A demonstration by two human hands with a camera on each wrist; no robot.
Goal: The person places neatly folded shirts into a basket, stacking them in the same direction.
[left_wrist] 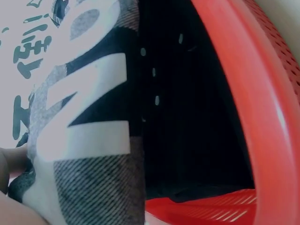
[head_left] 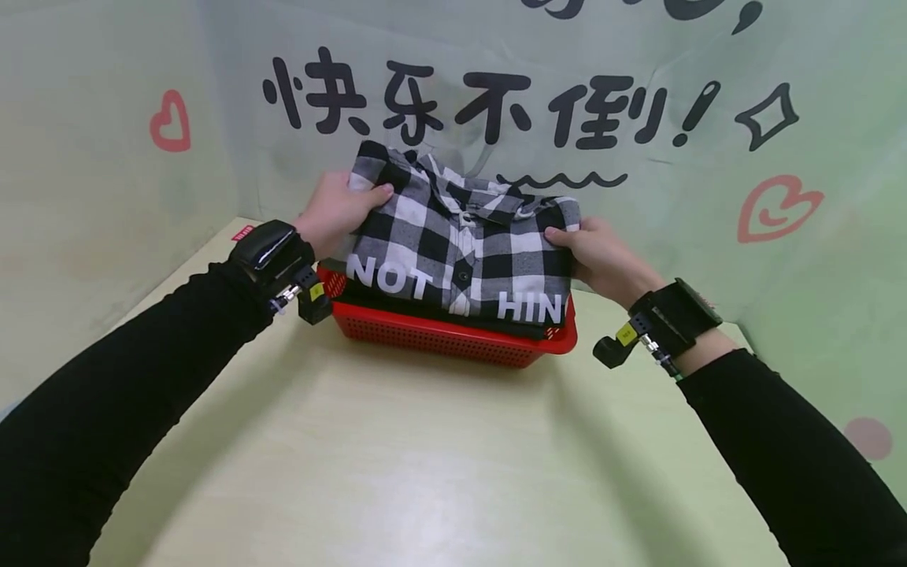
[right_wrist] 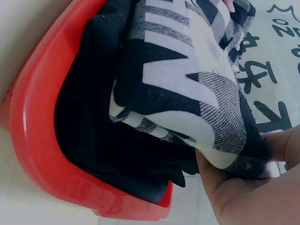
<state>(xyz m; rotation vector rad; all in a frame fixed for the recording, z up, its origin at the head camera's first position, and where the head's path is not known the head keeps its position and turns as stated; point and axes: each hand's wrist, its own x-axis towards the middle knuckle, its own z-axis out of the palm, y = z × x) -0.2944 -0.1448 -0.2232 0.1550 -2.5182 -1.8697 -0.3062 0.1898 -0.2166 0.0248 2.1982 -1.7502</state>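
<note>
A folded black-and-white checked shirt (head_left: 464,236) with white letters across its front is held up between two hands, collar at the top. My left hand (head_left: 340,206) grips its left side, thumb on the front. On the opposite side my right hand (head_left: 602,256) pinches the shirt, thumb in front and fingers behind. The shirt's lower edge overlaps a red plastic basket (head_left: 432,339). Inside the basket lies black cloth (right_wrist: 93,117), directly beneath the shirt in the right wrist view. The left wrist view shows the black cloth (left_wrist: 192,117) too, beside the basket's rim (left_wrist: 253,108).
The basket stands on a pale wooden table (head_left: 425,457), near its back edge. Behind it hangs a light printed backdrop (head_left: 453,47) with large dark characters. A small red label (head_left: 242,232) sits at the table's far left corner.
</note>
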